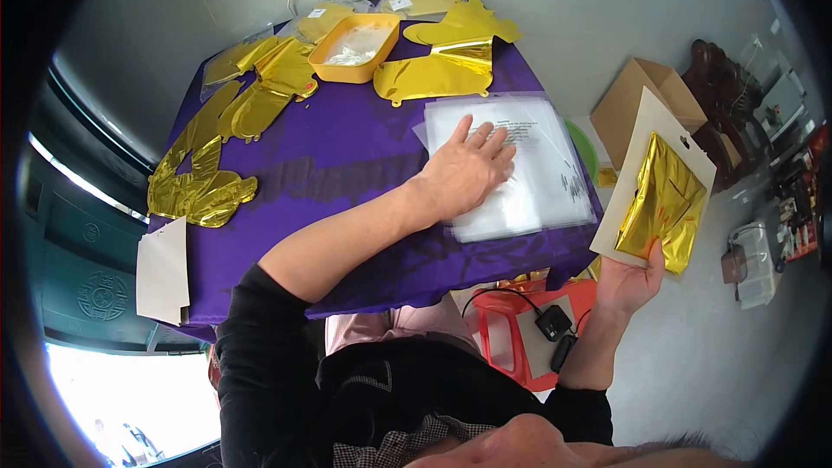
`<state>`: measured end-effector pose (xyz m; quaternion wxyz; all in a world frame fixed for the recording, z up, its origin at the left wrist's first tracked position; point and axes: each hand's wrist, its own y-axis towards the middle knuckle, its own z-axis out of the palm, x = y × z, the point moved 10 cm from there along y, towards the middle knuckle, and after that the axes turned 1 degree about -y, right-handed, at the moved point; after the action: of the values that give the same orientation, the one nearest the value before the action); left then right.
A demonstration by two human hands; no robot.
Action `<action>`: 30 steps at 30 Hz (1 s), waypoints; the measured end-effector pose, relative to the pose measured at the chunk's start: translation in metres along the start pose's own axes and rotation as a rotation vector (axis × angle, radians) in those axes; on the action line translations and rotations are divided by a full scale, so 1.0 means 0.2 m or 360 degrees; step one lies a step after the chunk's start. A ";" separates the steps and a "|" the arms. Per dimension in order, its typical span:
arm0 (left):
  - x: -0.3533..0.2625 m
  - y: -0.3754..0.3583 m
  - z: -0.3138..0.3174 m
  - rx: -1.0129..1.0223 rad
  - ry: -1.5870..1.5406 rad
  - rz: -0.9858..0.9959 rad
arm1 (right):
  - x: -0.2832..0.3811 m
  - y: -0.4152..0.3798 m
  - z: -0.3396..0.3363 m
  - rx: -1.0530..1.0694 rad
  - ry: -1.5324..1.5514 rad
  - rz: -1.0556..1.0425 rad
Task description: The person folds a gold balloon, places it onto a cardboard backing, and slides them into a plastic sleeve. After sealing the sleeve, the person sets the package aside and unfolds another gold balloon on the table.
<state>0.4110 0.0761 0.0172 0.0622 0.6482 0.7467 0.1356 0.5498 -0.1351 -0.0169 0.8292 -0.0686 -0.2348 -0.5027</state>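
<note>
My left hand lies with its fingers spread over a stack of clear plastic bags, which have small black print, at the right side of the table. Off the table's right edge, my right hand grips a pale card with a hang hole, together with a folded gold foil balloon lying against it. The thumb presses on the foil; the other fingers are mostly hidden behind the card.
A purple cloth covers the table. Flat gold foil balloons line its far and left edges, around a yellow tray of white material. Blank cards sit at the left corner. A cardboard box and red stool stand nearby.
</note>
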 end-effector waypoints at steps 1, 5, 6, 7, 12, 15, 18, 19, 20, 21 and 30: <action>-0.02 -0.01 -0.08 -0.0151 0.0100 0.0063 | 0.00 0.00 0.01 0.0016 0.0011 -0.0011; -0.01 -0.15 -0.40 -0.0301 0.0303 0.0063 | 0.00 -0.04 0.06 0.0231 0.0029 0.0028; 0.00 -0.23 -0.48 -0.0305 0.0307 0.0028 | -0.03 -0.06 0.11 0.0396 0.0057 0.0127; 0.01 -0.30 -0.54 -0.0305 0.0322 -0.0014 | -0.06 -0.09 0.15 0.0560 0.0085 0.0228; 0.16 -0.79 -0.59 0.0051 0.0342 -0.0430 | -0.26 -0.18 0.07 0.0201 -0.0336 0.0547; 0.23 -1.11 -0.46 0.0202 0.0281 -0.0622 | -0.40 -0.30 0.19 0.0370 -0.0432 0.0858; 0.26 -1.32 -0.38 0.0301 0.0222 -0.0765 | -0.49 -0.41 0.29 0.0509 -0.0531 0.1009; 0.25 -1.35 -0.39 0.0280 0.0179 -0.0780 | -0.55 -0.46 0.28 0.0533 -0.0580 0.1150; 0.25 -1.37 -0.39 0.0255 0.0137 -0.0791 | -0.59 -0.50 0.27 0.0558 -0.0631 0.1284; 0.26 -1.39 -0.40 0.0241 0.0139 -0.0811 | -0.61 -0.53 0.27 0.0505 -0.0718 0.1317; 0.21 -1.34 -0.35 -0.0080 -0.0414 -0.0923 | -0.75 -0.69 0.29 0.0693 -0.0877 0.1570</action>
<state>0.1301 0.0764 0.0120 0.2091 0.4184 0.8827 0.0465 0.3541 -0.0627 -0.0520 0.8681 -0.1257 -0.4788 0.0370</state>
